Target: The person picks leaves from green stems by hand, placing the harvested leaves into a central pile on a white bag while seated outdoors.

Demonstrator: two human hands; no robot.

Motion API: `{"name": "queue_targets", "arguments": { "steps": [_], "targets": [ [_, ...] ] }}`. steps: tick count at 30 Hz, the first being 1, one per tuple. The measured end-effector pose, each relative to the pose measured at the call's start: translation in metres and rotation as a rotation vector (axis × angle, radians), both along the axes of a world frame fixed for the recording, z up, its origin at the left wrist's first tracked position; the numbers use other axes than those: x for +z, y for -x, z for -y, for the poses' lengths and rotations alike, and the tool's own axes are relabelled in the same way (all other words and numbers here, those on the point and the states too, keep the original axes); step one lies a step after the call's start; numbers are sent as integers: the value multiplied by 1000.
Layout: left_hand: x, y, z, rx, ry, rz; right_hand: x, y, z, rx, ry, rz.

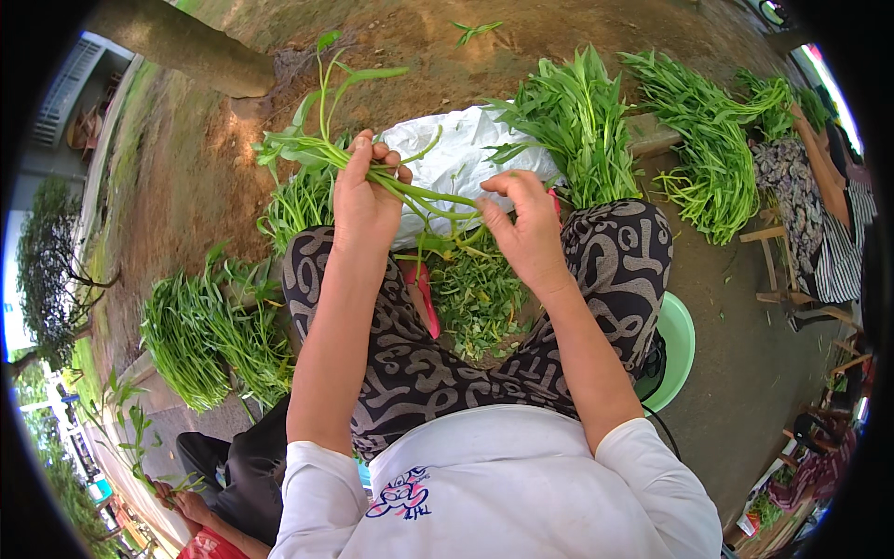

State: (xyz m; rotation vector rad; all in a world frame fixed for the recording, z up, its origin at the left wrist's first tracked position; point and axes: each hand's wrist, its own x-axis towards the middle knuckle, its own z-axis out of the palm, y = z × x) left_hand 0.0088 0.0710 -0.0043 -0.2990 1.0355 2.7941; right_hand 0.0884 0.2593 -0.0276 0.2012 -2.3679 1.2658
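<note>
My left hand (365, 200) is closed around a small bunch of leafy green stems (307, 147) that look like water spinach, with the leaves pointing away to the left. The stems' other ends stretch to the right across my lap. There my right hand (529, 224) pinches a stem end between thumb and fingers. Below both hands, a heap of loose leaves and trimmings (480, 298) lies on the ground between my legs. A white plastic sack (456, 144) is spread just beyond my hands.
Large bunches of the same greens lie at the sack's right (587, 121), farther right (708, 149) and left of my knee (219, 335). A light green basin (680, 354) stands by my right thigh. Other people sit at right and lower left; a tree trunk (186, 47) rises far left.
</note>
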Motion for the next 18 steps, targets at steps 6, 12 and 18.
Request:
{"name": "queue_targets", "arguments": {
  "steps": [6,12,18],
  "targets": [
    [-18,-2,-8,13,-58,40,-4,-6,14,8,-111,77],
    [-17,-9,-8,13,-91,18,-3,-4,11,126,-90,247],
    [-5,-13,-4,-327,-158,-65,-14,-1,4,425,286,507]
  ]
}}
